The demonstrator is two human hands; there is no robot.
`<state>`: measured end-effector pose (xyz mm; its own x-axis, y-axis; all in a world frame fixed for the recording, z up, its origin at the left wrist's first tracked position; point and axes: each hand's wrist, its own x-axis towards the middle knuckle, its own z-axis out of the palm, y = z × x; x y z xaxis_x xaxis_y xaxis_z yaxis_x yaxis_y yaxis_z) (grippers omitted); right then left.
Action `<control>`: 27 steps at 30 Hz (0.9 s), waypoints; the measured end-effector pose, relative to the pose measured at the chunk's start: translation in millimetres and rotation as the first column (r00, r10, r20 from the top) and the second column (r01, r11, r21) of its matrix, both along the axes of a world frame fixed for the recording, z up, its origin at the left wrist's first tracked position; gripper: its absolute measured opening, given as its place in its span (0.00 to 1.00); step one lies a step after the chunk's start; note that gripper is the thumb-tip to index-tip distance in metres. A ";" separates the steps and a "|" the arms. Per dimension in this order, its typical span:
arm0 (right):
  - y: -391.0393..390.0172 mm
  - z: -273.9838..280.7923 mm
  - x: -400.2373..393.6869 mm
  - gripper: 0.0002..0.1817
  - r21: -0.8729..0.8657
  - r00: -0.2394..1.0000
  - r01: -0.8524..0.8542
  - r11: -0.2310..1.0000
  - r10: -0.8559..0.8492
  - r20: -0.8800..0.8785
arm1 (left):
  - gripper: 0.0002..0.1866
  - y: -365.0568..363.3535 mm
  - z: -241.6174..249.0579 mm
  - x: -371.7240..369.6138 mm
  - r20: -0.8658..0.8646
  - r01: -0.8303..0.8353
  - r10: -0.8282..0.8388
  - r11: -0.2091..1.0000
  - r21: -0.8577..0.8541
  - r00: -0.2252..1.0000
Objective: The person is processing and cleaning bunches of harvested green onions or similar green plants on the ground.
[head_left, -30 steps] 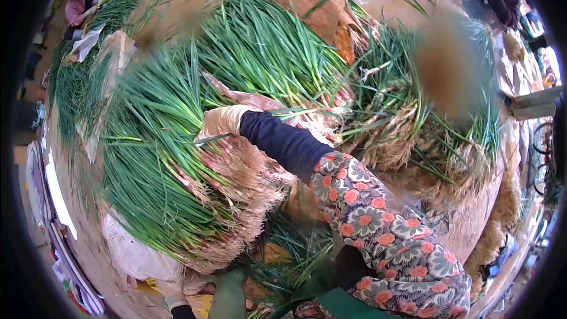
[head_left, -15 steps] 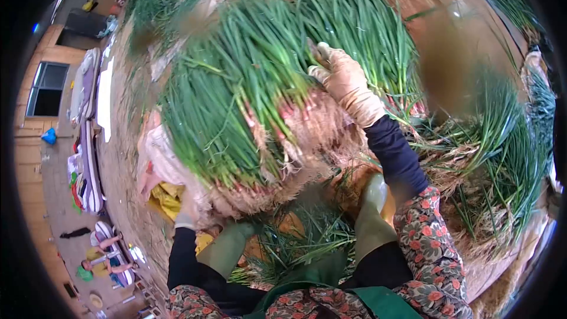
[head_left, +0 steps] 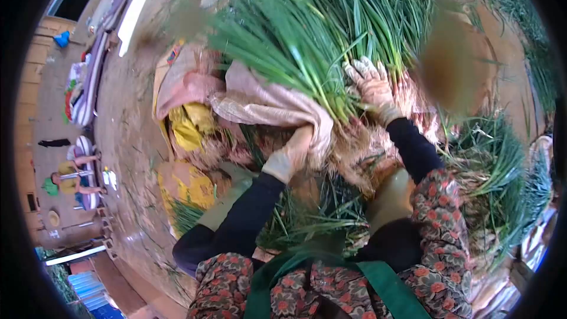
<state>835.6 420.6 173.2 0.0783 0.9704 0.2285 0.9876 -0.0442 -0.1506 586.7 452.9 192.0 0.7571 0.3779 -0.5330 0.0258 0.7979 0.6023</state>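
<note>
Long green onions [head_left: 283,35] with pale, hairy roots lie in a thick layer in front of me. My left hand [head_left: 294,152], gloved, is closed on the edge of a pinkish woven sack [head_left: 266,97], which is folded up against the onions. My right hand [head_left: 373,87], in a pale dirty glove, lies on the onion stems near the root ends with its fingers spread. Whether stems are held under its palm is hidden.
More onions [head_left: 493,165] lie at the right. A yellow sack [head_left: 192,127] and a yellow-patterned piece [head_left: 188,183] are at the left. A person [head_left: 74,183] sits far left beside long striped cushions [head_left: 88,91]. Brown blurs cover parts of the view.
My left hand has moved right and up, folding the sack over toward the onions. My right hand has shifted slightly right and down. The onion layer has moved right, and the view has turned.
</note>
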 end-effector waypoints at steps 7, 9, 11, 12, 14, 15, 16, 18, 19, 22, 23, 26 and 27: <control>5.7 79.1 -8.9 0.34 -0.547 0.968 -0.123 0.828 0.221 0.118 | 0.16 11.4 21.1 -135.5 0.082 -0.334 0.382 0.878 -0.343 0.920; -4.4 91.2 -21.9 0.33 -0.552 0.994 -0.052 0.832 0.096 0.052 | 0.15 17.9 -3.9 -183.5 -0.062 -0.554 0.558 0.794 -0.250 0.828; -27.5 90.2 -38.9 0.29 -0.220 0.999 -0.037 0.975 0.037 -0.003 | 0.13 16.8 -31.0 -226.9 -0.152 -0.647 0.632 0.758 -0.078 0.760; -42.5 100.5 -62.3 0.28 -0.225 0.993 0.113 0.968 -0.119 -0.012 | 0.12 6.2 -22.4 -232.5 -0.186 -0.721 0.722 0.688 0.085 0.666; -63.7 49.9 -74.7 0.24 -0.082 0.940 0.317 0.945 -0.325 -0.103 | 0.12 -12.0 -5.1 -238.1 -0.046 -0.893 0.907 0.421 0.161 0.419; -82.2 39.3 -99.9 0.20 -0.167 0.935 0.324 0.931 -0.342 -0.091 | 0.13 -19.2 -3.8 -243.4 0.087 -0.975 0.971 0.219 0.033 0.221; -100.9 29.8 -125.6 0.16 -0.252 0.931 0.327 0.911 -0.356 -0.077 | 0.18 -22.3 -9.3 -254.1 0.008 -0.653 0.949 0.211 0.727 0.315; -149.7 16.3 -163.0 0.30 -0.413 0.870 0.167 0.895 -0.331 -0.365 | 0.15 -20.8 -19.4 -253.7 0.133 -0.413 0.894 0.062 0.909 0.428; -168.6 5.4 -178.2 0.37 -0.510 0.778 0.124 0.851 -0.403 -0.483 | 0.14 -18.5 -18.9 -236.9 0.226 -0.510 0.838 0.071 0.857 0.497; -199.5 -76.8 -189.1 0.41 -0.509 0.680 0.017 0.861 -0.383 -0.625 | 0.14 -13.0 -31.6 -195.0 0.109 -0.571 0.703 0.467 0.675 0.703; -196.0 -65.4 -192.7 0.41 -0.497 0.435 0.071 0.865 -0.475 -0.765 | 0.20 7.5 -59.2 -181.2 0.024 -0.545 0.689 0.551 0.632 0.724; -148.0 -78.8 -175.6 0.32 -0.233 0.075 0.277 0.932 -0.262 -0.962 | 0.31 17.6 -52.8 -129.9 -0.157 -0.380 0.725 0.518 0.766 0.671; -131.1 -48.8 -176.0 0.28 -0.217 -0.070 0.384 0.898 -0.206 -0.976 | 0.32 21.2 -50.3 -123.9 -0.249 -0.238 0.692 0.527 0.816 0.678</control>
